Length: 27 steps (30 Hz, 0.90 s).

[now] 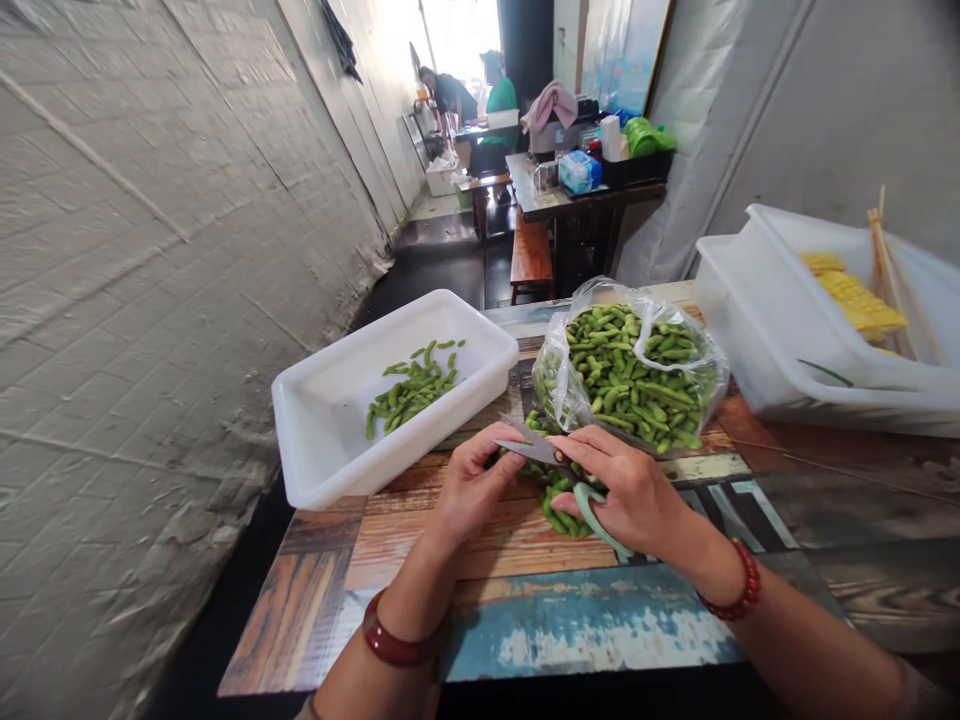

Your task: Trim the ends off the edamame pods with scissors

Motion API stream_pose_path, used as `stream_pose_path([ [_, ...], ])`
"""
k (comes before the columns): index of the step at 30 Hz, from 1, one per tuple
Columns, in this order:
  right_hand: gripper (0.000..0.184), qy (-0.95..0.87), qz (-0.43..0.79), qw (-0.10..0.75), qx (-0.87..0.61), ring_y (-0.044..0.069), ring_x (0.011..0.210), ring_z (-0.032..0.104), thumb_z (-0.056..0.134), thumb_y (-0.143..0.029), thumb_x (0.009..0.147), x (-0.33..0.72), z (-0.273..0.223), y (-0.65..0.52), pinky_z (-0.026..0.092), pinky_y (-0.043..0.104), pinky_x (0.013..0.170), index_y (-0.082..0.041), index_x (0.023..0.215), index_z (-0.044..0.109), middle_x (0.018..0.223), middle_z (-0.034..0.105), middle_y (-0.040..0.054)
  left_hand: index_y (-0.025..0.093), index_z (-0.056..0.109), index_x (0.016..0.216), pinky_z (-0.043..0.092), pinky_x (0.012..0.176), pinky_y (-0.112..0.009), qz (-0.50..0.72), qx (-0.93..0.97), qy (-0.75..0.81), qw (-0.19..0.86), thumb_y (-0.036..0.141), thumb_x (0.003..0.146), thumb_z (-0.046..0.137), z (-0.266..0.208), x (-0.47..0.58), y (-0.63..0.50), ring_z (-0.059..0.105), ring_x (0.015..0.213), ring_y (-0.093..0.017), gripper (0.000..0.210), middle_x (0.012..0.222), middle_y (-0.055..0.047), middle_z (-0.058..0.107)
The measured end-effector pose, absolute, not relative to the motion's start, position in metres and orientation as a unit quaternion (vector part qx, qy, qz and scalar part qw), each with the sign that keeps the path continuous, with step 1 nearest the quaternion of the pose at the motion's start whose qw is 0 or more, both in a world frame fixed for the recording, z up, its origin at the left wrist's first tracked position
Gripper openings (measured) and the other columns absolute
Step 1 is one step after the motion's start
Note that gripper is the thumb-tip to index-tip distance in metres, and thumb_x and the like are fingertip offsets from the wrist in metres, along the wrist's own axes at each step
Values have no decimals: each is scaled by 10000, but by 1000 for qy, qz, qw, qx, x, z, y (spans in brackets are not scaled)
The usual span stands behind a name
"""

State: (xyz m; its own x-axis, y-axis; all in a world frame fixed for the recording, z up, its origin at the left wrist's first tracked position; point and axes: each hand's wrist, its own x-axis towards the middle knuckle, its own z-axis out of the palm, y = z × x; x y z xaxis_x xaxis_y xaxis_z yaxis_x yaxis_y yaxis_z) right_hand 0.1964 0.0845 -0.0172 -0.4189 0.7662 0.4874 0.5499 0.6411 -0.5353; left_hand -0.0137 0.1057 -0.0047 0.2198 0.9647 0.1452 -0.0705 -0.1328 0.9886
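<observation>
In the head view, the right hand (634,485) holds a pair of scissors (534,452) with pale green handles, its fingers wrapped about the grips and the two blades slightly parted, pointing toward the left hand (474,485). The left hand has its thumb and fingers drawn close together at the blades; a bit of green shows there, but whether it is gripped cannot be told. Beneath the scissors and partly behind the right hand, a small heap of loose green pods (561,505) lies on the patchwork-patterned worktop (397,540). Just beyond the heap stands an open clear plastic bag (551,372) filled with many more pods, its rim folded loosely outward. To the left, a white tray (319,430) sits at an angle on the worktop, with a scattering of cut pods (412,390) toward its far right part. On the right side are stacked white bins (750,340) containing yellow pieces (855,295) and some thin wooden sticks (885,260). A dark red bangle (397,635) circles the left wrist, and a red beaded bracelet (739,585) the right. Farther back, a blue pack (580,172) and a pink cloth (551,105) rest among other items on another table (555,207), beside a wooden bench (531,250).
</observation>
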Motion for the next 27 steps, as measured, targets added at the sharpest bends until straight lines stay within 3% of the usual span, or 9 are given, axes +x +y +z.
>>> stream_pose_path([
  [7, 516, -832, 153, 376, -378, 236, 999, 636, 690, -288, 860, 196, -20, 85, 559, 377, 884, -190, 1336, 520, 1127, 639, 114, 175, 737, 866, 397, 603, -231, 473, 579, 384, 542, 373, 810, 717, -1, -13, 104, 481, 648, -114, 207, 768, -18, 598],
  [17, 489, -836, 155, 378, -367, 222, 989, 657, 642, -297, 901, 197, -23, 85, 565, 348, 863, -189, 1356, 499, 1141, 640, 110, 168, 727, 861, 401, 652, -244, 449, 613, 392, 519, 351, 855, 668, 1, -15, 104, 484, 674, -124, 193, 735, -7, 589],
  [23, 575, -830, 116, 363, -406, 236, 975, 650, 730, -284, 825, 198, -22, 86, 575, 365, 852, -199, 1353, 519, 1129, 643, 103, 177, 738, 886, 448, 789, -294, 472, 656, 389, 441, 317, 855, 669, 5, -20, 108, 583, 831, -182, 160, 874, -55, 672],
  [27, 603, -837, 97, 361, -399, 253, 1002, 641, 761, -257, 790, 198, -21, 87, 566, 399, 883, -203, 1346, 534, 1138, 644, 104, 184, 755, 844, 459, 757, -297, 471, 680, 389, 406, 284, 837, 692, 7, -21, 109, 599, 801, -185, 119, 832, -59, 676],
])
